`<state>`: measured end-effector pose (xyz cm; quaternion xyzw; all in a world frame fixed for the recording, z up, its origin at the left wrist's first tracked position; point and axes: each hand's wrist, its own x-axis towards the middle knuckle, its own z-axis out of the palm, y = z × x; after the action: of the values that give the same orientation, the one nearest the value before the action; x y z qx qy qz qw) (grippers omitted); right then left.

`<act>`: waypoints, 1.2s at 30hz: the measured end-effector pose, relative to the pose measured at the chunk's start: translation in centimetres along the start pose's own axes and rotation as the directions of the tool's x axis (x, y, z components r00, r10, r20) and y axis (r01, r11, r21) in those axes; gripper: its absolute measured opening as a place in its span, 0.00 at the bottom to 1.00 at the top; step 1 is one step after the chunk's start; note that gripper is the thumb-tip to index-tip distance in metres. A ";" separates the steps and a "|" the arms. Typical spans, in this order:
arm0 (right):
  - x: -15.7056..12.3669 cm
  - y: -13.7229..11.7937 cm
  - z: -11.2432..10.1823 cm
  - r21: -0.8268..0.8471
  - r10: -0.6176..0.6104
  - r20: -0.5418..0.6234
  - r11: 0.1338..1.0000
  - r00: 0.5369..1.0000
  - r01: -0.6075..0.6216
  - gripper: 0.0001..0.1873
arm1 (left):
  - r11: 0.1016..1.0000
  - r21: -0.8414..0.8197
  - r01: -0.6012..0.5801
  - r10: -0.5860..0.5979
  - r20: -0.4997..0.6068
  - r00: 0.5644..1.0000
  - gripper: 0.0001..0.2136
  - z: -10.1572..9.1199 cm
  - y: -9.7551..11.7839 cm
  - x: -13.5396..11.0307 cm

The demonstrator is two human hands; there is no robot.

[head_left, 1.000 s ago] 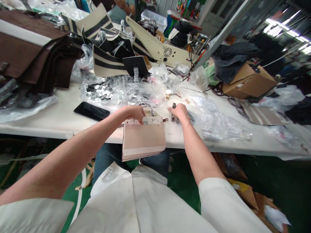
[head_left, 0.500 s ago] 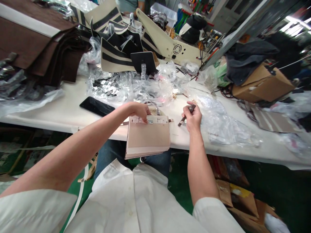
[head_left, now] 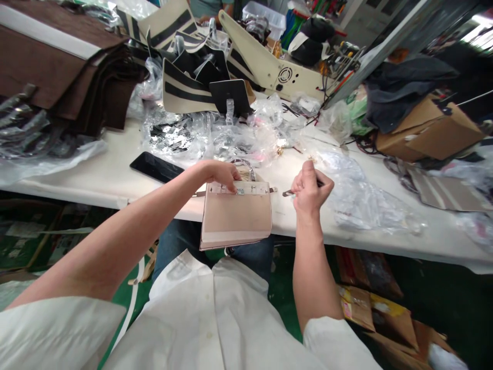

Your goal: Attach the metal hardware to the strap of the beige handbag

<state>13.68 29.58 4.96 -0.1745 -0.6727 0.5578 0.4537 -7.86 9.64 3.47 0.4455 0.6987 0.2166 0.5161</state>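
Note:
A beige handbag (head_left: 236, 216), seemingly part-made, hangs over the table's front edge above my lap. My left hand (head_left: 224, 176) is closed on its top edge, with the fingertips by a small metal plate (head_left: 240, 191). Behind the hand rises a wrapped, curved handle (head_left: 246, 165), and a short strap tab (head_left: 273, 189) sticks out to the right. My right hand (head_left: 311, 191) is held apart from the bag, over the table to its right. Its fingers wrap round a slim dark tool (head_left: 287, 193), whose narrow end points left towards the bag; its exact kind does not show.
A black phone (head_left: 156, 167) lies left of my left wrist. Plastic bags with small metal parts (head_left: 175, 134) spread behind the bag. Black-and-cream panels (head_left: 188, 92) stand beyond, brown sheets (head_left: 42, 77) to the left. Clear plastic (head_left: 362, 195) and a cardboard box (head_left: 431, 131) lie right.
My right hand has turned over, so the thumb now points up and the fist covers more of the tool. The left hand keeps its hold on the handbag; the view shifts slightly.

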 end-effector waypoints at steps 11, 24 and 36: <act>-5.4 -3.4 7.1 0.237 -0.032 0.222 0.971 0.975 -0.022 0.40 | 0.998 0.067 0.012 -0.010 -0.032 0.999 0.29 -0.1 0.3 0.2; -5.6 -1.5 9.3 0.226 0.013 0.235 0.972 0.972 -0.067 0.40 | 0.987 0.152 -0.042 0.052 -0.064 0.997 0.27 0.0 0.3 0.0; -6.1 -1.7 9.5 0.151 -0.012 0.314 0.988 0.949 -0.037 0.39 | 0.986 0.153 0.070 -0.047 -0.148 0.988 0.23 0.6 1.1 0.4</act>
<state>9.67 18.87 4.25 -0.0521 -0.6898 0.6318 0.3497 -6.93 10.50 3.91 0.4473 0.7618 0.1769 0.4339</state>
